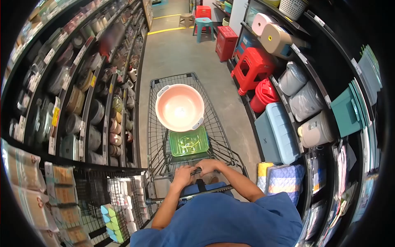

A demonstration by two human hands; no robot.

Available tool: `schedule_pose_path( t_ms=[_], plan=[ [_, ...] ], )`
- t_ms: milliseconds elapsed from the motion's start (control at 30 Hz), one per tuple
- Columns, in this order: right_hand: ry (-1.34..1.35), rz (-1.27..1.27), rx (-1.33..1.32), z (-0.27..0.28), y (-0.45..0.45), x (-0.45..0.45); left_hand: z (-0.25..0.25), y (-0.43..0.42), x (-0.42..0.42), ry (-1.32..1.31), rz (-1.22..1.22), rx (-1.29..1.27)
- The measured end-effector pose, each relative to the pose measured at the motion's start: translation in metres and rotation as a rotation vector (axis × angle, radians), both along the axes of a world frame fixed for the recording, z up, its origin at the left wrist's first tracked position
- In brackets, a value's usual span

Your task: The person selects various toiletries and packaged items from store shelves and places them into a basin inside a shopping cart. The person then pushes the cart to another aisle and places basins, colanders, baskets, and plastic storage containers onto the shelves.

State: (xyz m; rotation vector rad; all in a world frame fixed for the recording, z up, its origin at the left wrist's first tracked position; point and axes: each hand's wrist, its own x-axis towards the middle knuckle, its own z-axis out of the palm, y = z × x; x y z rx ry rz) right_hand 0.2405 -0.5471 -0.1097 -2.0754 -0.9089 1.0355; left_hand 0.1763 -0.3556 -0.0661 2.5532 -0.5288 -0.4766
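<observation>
A black wire shopping cart (222, 142) stands in front of me. My left hand (184, 176) is closed over the rear bar of its basket, beyond the push handle (190, 196). Right beside it, almost touching, my right hand (207, 165) has its fingers curled on the same bar; the fingertips are partly hidden. Inside the cart, nearest the hands, lies a green translucent plastic basket (188, 142). Farther forward sits a round pale pink basin (180, 108) with grey grips on its rim.
Shelves of jars and cups (74, 123) line the left side. On the right are a red stool (253, 68), a light blue storage box (276, 133) and bins (317, 129). The grey aisle floor (168, 53) runs ahead, with a teal stool (203, 26) at the far right.
</observation>
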Motion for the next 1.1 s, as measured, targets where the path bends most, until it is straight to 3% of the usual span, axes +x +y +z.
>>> schedule_pose_path(
  t_ms=[133,333,433,567,967,1100],
  plan=[
    [0.001,-0.018,0.017,0.001,0.011,0.013,0.005,0.01,0.019,0.09,0.005,0.029],
    [-0.033,-0.028,0.049,0.001,0.029,0.04,-0.004,0.028,0.05,0.024,0.005,-0.003],
    [0.108,-0.051,-0.018,0.006,0.03,0.062,-0.009,0.032,0.069,0.008,0.017,-0.005],
    [0.031,0.06,0.041,0.006,0.034,0.087,-0.015,0.037,0.098,0.011,0.024,-0.015],
    [0.343,-0.113,-0.042,0.026,0.038,0.195,-0.013,0.029,0.208,0.063,0.02,0.025],
    [0.24,-0.063,0.011,0.009,0.027,0.243,-0.005,0.023,0.252,0.072,-0.019,0.001]
  ],
)
